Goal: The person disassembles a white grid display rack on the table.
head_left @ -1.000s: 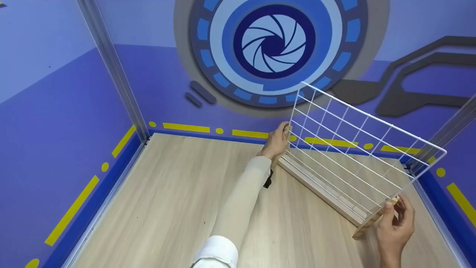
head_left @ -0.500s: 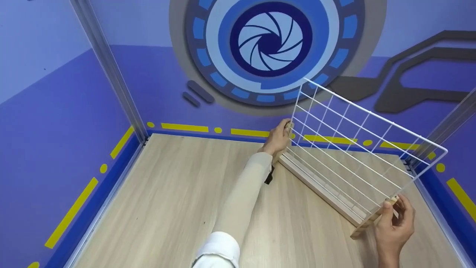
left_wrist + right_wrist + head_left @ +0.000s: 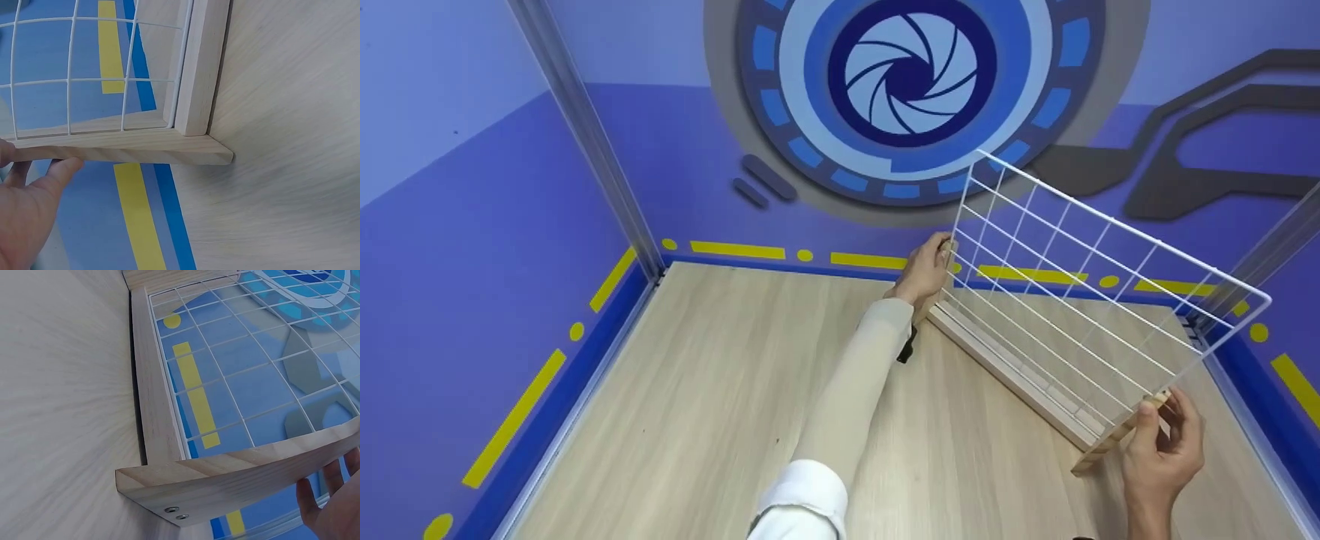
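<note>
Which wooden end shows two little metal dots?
The wooden end held by the right hand: two metal dots show low on its outer side. The other wooden end, held by the left hand, shows none, but its outer side is mostly hidden.

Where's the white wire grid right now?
In the head view, right of centre: the white wire grid stands in the wooden frame, between the left hand and the right hand.

A white wire grid point(image 3: 1063, 298) stands on edge within a pale wooden frame point(image 3: 1010, 371).
</note>
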{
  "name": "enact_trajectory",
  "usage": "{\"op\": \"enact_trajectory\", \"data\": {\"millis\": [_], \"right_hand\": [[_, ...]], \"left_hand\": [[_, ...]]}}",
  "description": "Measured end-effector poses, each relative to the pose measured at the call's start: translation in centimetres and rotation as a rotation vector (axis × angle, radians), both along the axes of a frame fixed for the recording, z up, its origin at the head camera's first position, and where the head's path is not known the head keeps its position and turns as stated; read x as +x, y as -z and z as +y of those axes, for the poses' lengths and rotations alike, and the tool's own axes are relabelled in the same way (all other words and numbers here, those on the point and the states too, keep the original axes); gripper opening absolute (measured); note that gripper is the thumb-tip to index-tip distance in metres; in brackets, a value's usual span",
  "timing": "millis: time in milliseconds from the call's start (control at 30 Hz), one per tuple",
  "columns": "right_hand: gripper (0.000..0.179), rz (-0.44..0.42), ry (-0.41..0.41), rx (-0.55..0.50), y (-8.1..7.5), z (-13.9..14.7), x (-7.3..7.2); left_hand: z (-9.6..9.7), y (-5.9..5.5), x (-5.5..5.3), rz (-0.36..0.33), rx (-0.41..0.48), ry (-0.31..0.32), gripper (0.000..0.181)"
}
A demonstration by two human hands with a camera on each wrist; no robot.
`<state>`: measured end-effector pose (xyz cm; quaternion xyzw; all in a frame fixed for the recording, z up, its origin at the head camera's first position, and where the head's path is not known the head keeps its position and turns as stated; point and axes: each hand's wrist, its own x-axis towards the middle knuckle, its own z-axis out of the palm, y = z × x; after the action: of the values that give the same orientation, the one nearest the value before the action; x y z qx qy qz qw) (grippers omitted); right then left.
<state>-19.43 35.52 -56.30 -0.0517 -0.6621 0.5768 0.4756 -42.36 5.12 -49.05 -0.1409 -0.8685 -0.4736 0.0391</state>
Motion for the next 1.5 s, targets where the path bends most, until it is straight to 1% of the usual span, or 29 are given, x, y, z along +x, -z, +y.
{"op": "enact_trajectory", "data": {"millis": [133,233,367,433,567,700,800,967,1067,1200,1233,1367,1467,1500], "right_hand": [[0.042,-0.016,-0.003,0.022,-0.1,-0.1,0.3],[0.043,-0.022,-0.01,0.021,0.0,-0.1,0.2],[0.043,-0.011,-0.005,0.008,0.1,0.0,0.1],[0.043,-0.015,0.0,0.021,0.0,0.1,0.1],[0.043,-0.025,-0.002,0.029,-0.2,0.4,0.0],[0.043,-0.02,-0.01,0.029,-0.2,0.4,-0.1],[0.042,-0.019,-0.01,0.043,-0.3,0.3,0.0],[0.042,-0.031,-0.003,0.046,-0.3,0.4,0.1],[0.043,-0.037,0.001,0.045,-0.1,0.4,0.1],[0.042,-0.041,0.008,0.05,0.0,0.4,0.1],[0.042,-0.042,0.012,0.05,0.1,0.4,0.1],[0.042,-0.039,0.021,0.052,0.2,0.5,-0.1],[0.042,-0.034,0.02,0.054,0.3,0.6,-0.1],[0.042,-0.033,0.019,0.051,0.3,0.6,-0.1]], "left_hand": [[-0.3,0.3,0.4,0.016,0.032,-0.005,0.043],[-0.8,0.5,1.0,0.002,0.083,-0.004,0.045],[-1.2,0.7,1.9,-0.012,0.13,0.029,0.051],[-1.3,0.9,2.3,-0.017,0.149,0.043,0.055],[-1.5,1.1,3.0,-0.02,0.182,0.056,0.059],[-1.6,1.0,3.7,-0.007,0.211,0.057,0.06],[-1.5,1.0,4.3,0.025,0.219,0.045,0.06],[-0.6,1.1,5.5,0.08,0.237,0.056,0.061],[0.1,1.3,6.3,0.081,0.258,0.068,0.06],[1.1,1.5,7.5,0.099,0.249,0.063,0.061],[1.4,1.5,7.8,0.116,0.243,0.057,0.062],[2.9,1.6,9.0,0.179,0.263,0.074,0.064],[4.1,1.8,9.7,0.232,0.279,0.093,0.065],[4.5,1.9,9.8,0.249,0.278,0.09,0.065]]}}
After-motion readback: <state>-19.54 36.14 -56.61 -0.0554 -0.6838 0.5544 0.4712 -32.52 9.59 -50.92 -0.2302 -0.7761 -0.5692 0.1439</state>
